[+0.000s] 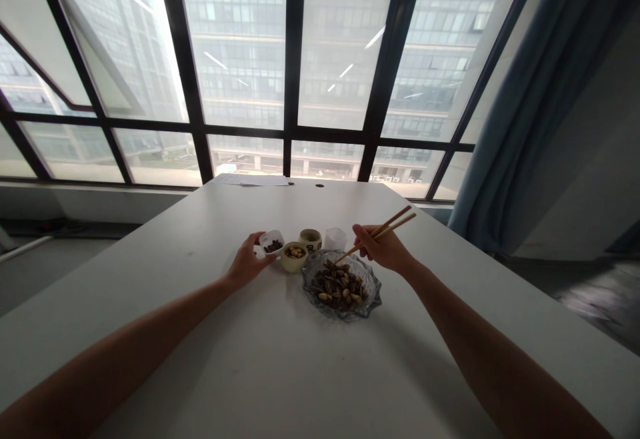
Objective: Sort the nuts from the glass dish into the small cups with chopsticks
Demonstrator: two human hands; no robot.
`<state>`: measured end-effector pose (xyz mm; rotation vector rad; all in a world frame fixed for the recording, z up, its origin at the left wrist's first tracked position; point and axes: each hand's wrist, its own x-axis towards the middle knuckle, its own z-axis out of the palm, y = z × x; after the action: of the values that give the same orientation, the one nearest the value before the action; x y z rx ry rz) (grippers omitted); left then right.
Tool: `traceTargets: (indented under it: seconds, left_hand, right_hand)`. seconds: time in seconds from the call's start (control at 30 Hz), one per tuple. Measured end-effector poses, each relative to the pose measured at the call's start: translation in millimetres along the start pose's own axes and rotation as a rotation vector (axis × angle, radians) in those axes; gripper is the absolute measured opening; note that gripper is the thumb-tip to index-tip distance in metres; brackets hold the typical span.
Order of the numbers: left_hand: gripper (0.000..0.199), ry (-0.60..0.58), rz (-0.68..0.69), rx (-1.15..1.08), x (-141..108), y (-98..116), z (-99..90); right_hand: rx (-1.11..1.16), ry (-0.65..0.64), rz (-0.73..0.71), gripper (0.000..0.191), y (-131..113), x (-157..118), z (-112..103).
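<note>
My left hand [250, 259] grips a small white cup [271, 238] with dark pieces inside, its fingers around the left side. Beside that cup is a yellowish cup [294, 264] holding light-coloured nuts. My right hand [381, 246] is closed on a pair of wooden chopsticks [395, 221], whose tips reach the back of a glass bowl [373, 296]. Mixed nuts and seeds [340, 286] fill the bowl. Behind it stand another yellowish cup [311, 239] with dark markings and a translucent white cup [335, 238].
The white table [250, 372] extends toward large windows. White papers [255, 180] lie at its far left edge, with two small dark round spots near them. A blue curtain [505, 126] hangs at the right.
</note>
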<state>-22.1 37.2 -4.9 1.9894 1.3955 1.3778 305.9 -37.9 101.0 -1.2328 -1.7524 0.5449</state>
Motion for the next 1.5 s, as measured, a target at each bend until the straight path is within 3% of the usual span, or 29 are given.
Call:
traceTargets:
  seconds: [0.27,0.4,0.6,0.73,0.83,0.93,1.0,1.1,1.17,1.37,1.5]
  left_hand:
    - [0.062,0.001,0.006,-0.002,0.1,-1.7,0.3]
    - [0.062,0.005,0.012,0.008,0.1,-2.1,0.9]
    - [0.061,0.055,0.042,0.009,1.7,-10.8,2.0]
    - [0.059,0.107,0.083,0.012,2.9,-15.8,2.7]
    - [0.060,0.104,0.070,0.010,2.7,-14.0,2.8]
    - [0.061,0.086,0.051,0.004,1.5,-9.6,2.1]
    - [0.061,0.071,0.048,0.004,0.6,-7.0,1.4]
    - [0.061,0.068,0.056,0.004,-0.2,-4.9,0.4]
    - [0.060,0.068,0.062,0.001,-0.2,-4.5,0.0]
    - [0.060,0.049,0.069,-0.004,1.3,-4.7,0.5]
    - [0.060,0.054,0.062,0.005,1.4,-5.1,2.0]
  right_hand:
    - [-0.050,-0.088,-0.033,0.059,9.2,-1.4,6.4]
    - [0.044,-0.019,0.007,0.063,7.5,0.4,5.7]
    - [0.309,0.196,0.139,0.065,14.0,11.7,1.1]
    - [0.460,0.248,0.192,0.061,19.2,16.4,0.5]
    - [0.467,0.268,0.166,0.060,11.4,12.3,7.7]
    - [0.381,0.285,0.051,0.060,-6.9,3.8,22.6]
    - [0.257,0.240,-0.085,0.058,-22.3,-0.7,34.7]
    - [0.026,0.067,-0.357,0.053,-45.2,1.1,54.4]
    - [-0.054,-0.034,-0.458,0.050,-56.6,9.7,69.1]
    - [-0.029,-0.162,-0.376,0.050,-57.6,40.3,102.3]
    - [0.113,-0.021,-0.267,0.052,-42.7,32.2,83.9]
